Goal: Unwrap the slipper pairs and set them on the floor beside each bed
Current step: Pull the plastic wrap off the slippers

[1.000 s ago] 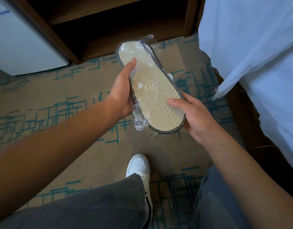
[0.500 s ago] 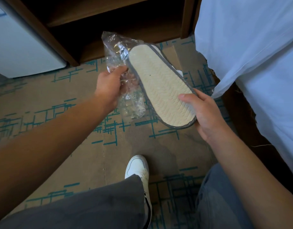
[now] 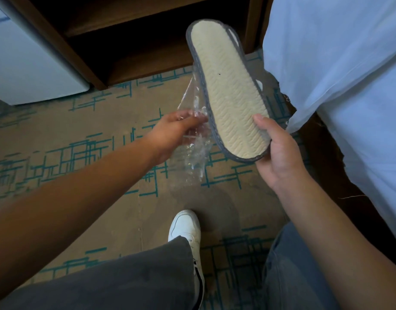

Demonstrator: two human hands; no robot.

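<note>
The right hand (image 3: 282, 157) holds the slippers (image 3: 228, 86) by the heel end. Its thumb lies on the bumpy cream sole and its fingers curl under the gray edge, so its grip is tight on the slippers. The slippers are up in the air, sole side up. The toe end points to about 11 o'clock and the heel end to about 5 o'clock. A bit of white from the other side peeks out at the 3 o'clock edge.

The left hand (image 3: 172, 133) is at 9 o'clock from the heel. Its grip is pinched on a clear plastic bag (image 3: 192, 144). The bag is crumpled and hangs down from the fingers. The top of the bag touches the slippers' left edge, but the bag is not around them.

Below the hands is the carpet (image 3: 58, 135), brown with blue-green lines. A white shoe (image 3: 184, 227) stands on it at 6 o'clock, poking out from a gray trouser leg (image 3: 125, 280). The other leg in gray-blue trousers (image 3: 293, 271) is at about 5 o'clock.

The bed (image 3: 349, 63) with a white sheet is at 3 o'clock, close to the slippers. A dark wooden shelf (image 3: 136, 52) is at 12 o'clock. A white fridge (image 3: 31, 63) is at 10 o'clock
</note>
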